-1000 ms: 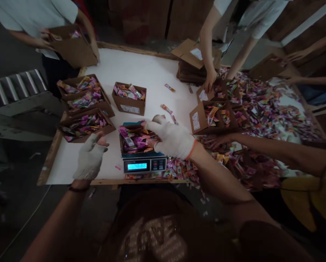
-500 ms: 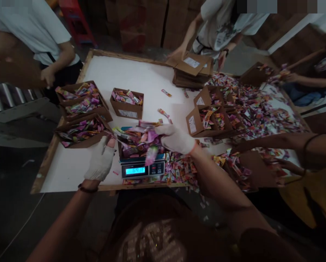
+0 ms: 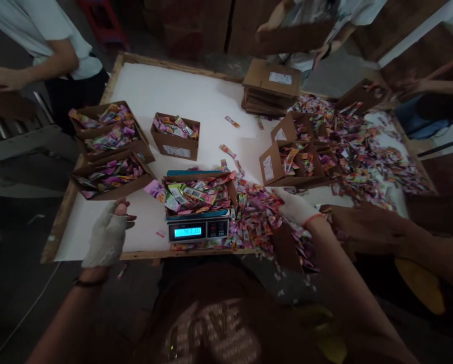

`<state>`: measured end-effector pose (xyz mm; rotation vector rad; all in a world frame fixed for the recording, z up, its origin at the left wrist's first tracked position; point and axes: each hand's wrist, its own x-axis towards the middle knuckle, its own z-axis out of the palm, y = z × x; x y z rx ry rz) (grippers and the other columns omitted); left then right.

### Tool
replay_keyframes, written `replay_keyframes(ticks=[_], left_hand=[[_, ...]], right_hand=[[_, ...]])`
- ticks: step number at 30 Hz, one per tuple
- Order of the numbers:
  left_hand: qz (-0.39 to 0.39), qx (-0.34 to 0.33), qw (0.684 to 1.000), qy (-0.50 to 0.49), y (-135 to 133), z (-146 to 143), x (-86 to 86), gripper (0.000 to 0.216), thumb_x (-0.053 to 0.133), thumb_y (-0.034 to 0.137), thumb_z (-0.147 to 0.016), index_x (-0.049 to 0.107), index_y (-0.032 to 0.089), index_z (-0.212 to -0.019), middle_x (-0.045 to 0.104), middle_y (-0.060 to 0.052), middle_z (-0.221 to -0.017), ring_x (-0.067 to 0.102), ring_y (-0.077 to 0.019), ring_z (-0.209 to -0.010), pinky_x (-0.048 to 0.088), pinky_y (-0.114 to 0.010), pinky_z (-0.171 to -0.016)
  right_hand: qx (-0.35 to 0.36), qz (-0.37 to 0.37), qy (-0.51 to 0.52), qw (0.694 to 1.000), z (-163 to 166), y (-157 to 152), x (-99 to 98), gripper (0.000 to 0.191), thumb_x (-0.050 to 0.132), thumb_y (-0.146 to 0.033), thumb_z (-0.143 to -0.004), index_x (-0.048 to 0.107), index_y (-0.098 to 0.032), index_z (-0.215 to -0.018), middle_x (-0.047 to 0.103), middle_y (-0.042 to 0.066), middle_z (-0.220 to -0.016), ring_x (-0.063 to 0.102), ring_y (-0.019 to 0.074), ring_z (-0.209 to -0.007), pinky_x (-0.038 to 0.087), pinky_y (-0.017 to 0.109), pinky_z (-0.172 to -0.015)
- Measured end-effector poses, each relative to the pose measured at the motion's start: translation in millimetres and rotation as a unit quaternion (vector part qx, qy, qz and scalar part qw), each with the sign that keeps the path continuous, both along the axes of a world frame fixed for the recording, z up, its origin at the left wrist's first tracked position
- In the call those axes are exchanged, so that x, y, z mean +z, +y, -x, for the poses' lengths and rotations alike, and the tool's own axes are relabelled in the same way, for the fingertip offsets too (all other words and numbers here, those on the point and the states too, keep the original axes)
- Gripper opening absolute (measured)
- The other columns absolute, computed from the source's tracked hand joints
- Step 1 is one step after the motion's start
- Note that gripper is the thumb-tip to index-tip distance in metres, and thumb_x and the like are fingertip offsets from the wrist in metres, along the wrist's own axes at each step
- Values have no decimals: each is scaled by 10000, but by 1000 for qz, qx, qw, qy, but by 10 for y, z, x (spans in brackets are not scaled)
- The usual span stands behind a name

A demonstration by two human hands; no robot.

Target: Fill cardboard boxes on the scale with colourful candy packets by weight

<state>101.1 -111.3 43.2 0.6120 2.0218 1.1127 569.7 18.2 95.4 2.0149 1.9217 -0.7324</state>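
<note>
A brown cardboard box (image 3: 232, 191) full of bright candy sachets sits on a digital scale (image 3: 198, 230) with a lit display, near the table's front edge. My left hand (image 3: 107, 235), in a white glove, hovers left of the scale with fingers loosely curled and nothing in it. My gloved right hand (image 3: 296, 208) rests palm down on the loose heap of sachets (image 3: 254, 217) to the right of the scale. Whether it grips any sachets is hidden.
Three filled boxes (image 3: 110, 146) stand at the left, one (image 3: 175, 135) behind the scale, more open boxes (image 3: 294, 162) and flat cartons (image 3: 271, 86) at centre right. Loose sachets cover the table's right side. Other people stand around the white table (image 3: 181, 96); a co-worker's arm (image 3: 381, 230) reaches in at right.
My right hand left the box on the scale and moved right onto the loose heap. The left hand drew back left, away from the box. The box now holds more sachets.
</note>
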Motion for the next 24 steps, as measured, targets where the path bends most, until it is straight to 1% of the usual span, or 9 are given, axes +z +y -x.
replay_keyframes(ticks=[3, 6, 9, 12, 14, 16, 19, 22, 24], left_hand=[[-2, 4, 1000, 18, 73, -4, 150, 651, 760, 548, -755, 689, 147, -1263, 722, -131, -1211, 690, -211, -839, 592, -349, -719], [-3, -6, 999, 34, 192, -55, 282, 695, 757, 487, -753, 716, 113, -1337, 724, -108, -1087, 692, -224, -854, 584, -351, -752], [-6, -54, 997, 59, 321, -125, 385, 752, 755, 472, -807, 728, 93, -1456, 784, -135, -1208, 712, -240, -977, 593, -371, -897], [-19, -127, 985, 114, 420, -171, 470, 781, 757, 532, -850, 725, 109, -1506, 796, -157, -1396, 712, -301, -1196, 559, -427, -1098], [-31, -155, 977, 145, 462, -177, 498, 769, 736, 582, -880, 726, 116, -1491, 795, -163, -1409, 704, -321, -1227, 545, -439, -1104], [-38, -169, 972, 156, 498, -171, 492, 740, 724, 606, -901, 732, 125, -1463, 805, -154, -1349, 709, -303, -1148, 542, -414, -1009], [-53, -181, 969, 161, 563, -163, 437, 690, 734, 601, -890, 759, 114, -1378, 809, -144, -1244, 691, -269, -1068, 513, -388, -940], [-59, -184, 967, 168, 636, -168, 403, 685, 731, 609, -879, 752, 102, -1340, 791, -151, -1227, 678, -271, -1087, 502, -394, -980], [-41, -180, 965, 187, 674, -180, 432, 670, 745, 603, -868, 732, 112, -1323, 780, -133, -1161, 670, -263, -1025, 493, -381, -919]], right_hand=[[32, -6, -51, 998, 84, 96, -23, 504, 596, -87, -907, 867, -201, -1316, 901, 124, -1183, 827, 261, -1067, 574, 268, -906], [74, -42, 8, 996, 200, 176, 180, 388, 582, -109, -928, 876, -240, -1145, 894, 65, -1068, 800, 235, -1005, 567, 244, -874], [145, -39, 53, 987, 378, 239, 455, 398, 582, -74, -894, 858, -255, -1116, 874, 40, -1018, 783, 235, -989, 562, 250, -881], [205, 8, -27, 978, 538, 268, 648, 384, 582, -62, -908, 850, -239, -1119, 851, 71, -1014, 777, 254, -979, 537, 280, -859], [212, 17, -99, 972, 592, 269, 689, 360, 609, -92, -935, 849, -219, -1173, 844, 122, -1111, 782, 285, -1018, 535, 313, -869], [214, -11, -110, 970, 622, 262, 675, 370, 654, -130, -948, 832, -198, -1265, 817, 170, -1268, 779, 309, -1084, 546, 337, -913], [229, -72, -6, 971, 705, 246, 636, 457, 674, -147, -961, 782, -189, -1403, 777, 172, -1393, 755, 303, -1188, 560, 345, -1012], [241, -119, 119, 956, 871, 237, 644, 460, 639, -141, -990, 768, -207, -1427, 792, 121, -1341, 738, 272, -1197, 571, 356, -1062], [251, -138, 183, 940, 1001, 240, 656, 411, 628, -132, -994, 787, -207, -1365, 794, 95, -1280, 737, 251, -1144, 584, 365, -1056]])
